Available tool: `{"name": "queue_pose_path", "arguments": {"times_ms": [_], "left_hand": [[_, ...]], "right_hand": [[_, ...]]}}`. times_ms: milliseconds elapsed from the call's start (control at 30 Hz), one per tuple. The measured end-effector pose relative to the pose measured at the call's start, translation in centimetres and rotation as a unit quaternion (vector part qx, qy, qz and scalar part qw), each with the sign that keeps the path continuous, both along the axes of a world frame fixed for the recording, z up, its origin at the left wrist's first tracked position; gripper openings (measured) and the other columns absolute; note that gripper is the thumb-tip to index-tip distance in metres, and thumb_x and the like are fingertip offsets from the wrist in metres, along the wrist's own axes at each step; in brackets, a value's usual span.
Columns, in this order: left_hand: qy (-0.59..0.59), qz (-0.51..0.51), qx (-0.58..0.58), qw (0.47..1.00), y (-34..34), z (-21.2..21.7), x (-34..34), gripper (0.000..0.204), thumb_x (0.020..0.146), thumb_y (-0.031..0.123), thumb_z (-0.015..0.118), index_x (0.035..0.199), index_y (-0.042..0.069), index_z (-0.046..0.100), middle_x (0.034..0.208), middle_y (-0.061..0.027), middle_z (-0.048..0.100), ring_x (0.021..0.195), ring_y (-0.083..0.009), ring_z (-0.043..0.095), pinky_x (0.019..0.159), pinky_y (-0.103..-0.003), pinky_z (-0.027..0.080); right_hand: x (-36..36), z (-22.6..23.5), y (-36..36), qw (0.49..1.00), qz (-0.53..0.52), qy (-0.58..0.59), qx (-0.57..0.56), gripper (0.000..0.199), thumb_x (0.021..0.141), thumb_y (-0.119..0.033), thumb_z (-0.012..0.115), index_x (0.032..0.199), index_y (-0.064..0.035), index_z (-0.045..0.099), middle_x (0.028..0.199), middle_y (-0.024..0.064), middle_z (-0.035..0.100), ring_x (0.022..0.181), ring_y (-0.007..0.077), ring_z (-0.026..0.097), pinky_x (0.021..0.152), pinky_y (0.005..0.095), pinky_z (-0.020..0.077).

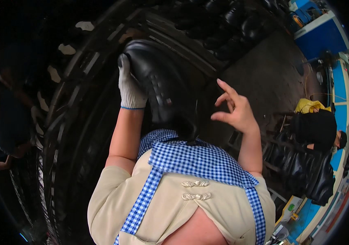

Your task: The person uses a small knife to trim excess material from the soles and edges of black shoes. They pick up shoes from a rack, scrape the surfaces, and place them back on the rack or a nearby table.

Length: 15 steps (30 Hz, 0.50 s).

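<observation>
My left hand, in a white knitted glove with dark fingertips and a blue-edged cuff, grips the side of a black leather boot near its toe. The toe points away from me. A row of eyelets and a small pale tag show on the upper. Its opening faces my blue-and-white checked apron. Bare and raised to the right of the boot, my right hand has its fingers apart and holds nothing. Dark surroundings hide the boot's far side and sole.
Dark metal rails run beyond the boot. Several black shoes are heaped at the far side. On the right, a person in black is beside a blue-topped bench. Another person is at the left, near several pale shapes.
</observation>
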<state>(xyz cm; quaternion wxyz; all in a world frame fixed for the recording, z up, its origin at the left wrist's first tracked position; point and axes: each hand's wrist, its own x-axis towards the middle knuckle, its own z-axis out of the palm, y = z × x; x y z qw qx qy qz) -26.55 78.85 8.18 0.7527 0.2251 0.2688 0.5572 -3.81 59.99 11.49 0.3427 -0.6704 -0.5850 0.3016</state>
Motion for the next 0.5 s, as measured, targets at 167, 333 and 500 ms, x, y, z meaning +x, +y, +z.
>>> {"name": "queue_pose_path", "arguments": {"times_ms": [167,333,500], "left_hand": [[-0.081,-0.123,-0.157,0.977,-0.4,-4.2,7.5,0.051,0.096,0.045,0.055,0.123,0.001,0.057,0.117,-0.0163,0.065,0.104,-0.0310,0.064,0.091,-0.046,0.055],[0.044,-0.241,-0.060,0.968,-4.1,-6.6,10.8,0.043,0.100,0.037,0.049,0.132,0.009,0.049,0.123,-0.0103,0.061,0.109,-0.0265,0.063,0.094,-0.045,0.053],[0.132,-0.421,-0.094,0.892,-8.5,-8.6,11.2,0.053,0.099,0.052,0.044,0.135,0.013,0.048,0.122,-0.0070,0.062,0.105,-0.0195,0.062,0.072,-0.032,0.053]], "right_hand": [[0.8,-2.9,-4.2,0.980,-0.024,0.024,0.196,0.108,0.061,-0.015,0.092,0.150,-0.0136,0.031,0.113,0.0084,0.063,0.088,0.0151,0.065,0.078,0.0270,0.0494],[3.7,-2.3,-6.3,0.915,-0.151,0.274,0.256,0.093,0.072,-0.015,0.087,0.146,-0.0051,0.032,0.121,0.0043,0.059,0.098,0.0062,0.060,0.069,0.0149,0.0469],[7.7,-2.0,-9.2,0.909,-0.232,0.250,0.240,0.075,0.074,-0.025,0.086,0.131,-0.0011,0.044,0.106,0.0042,0.059,0.092,0.0090,0.060,0.077,0.0225,0.0509]]}}
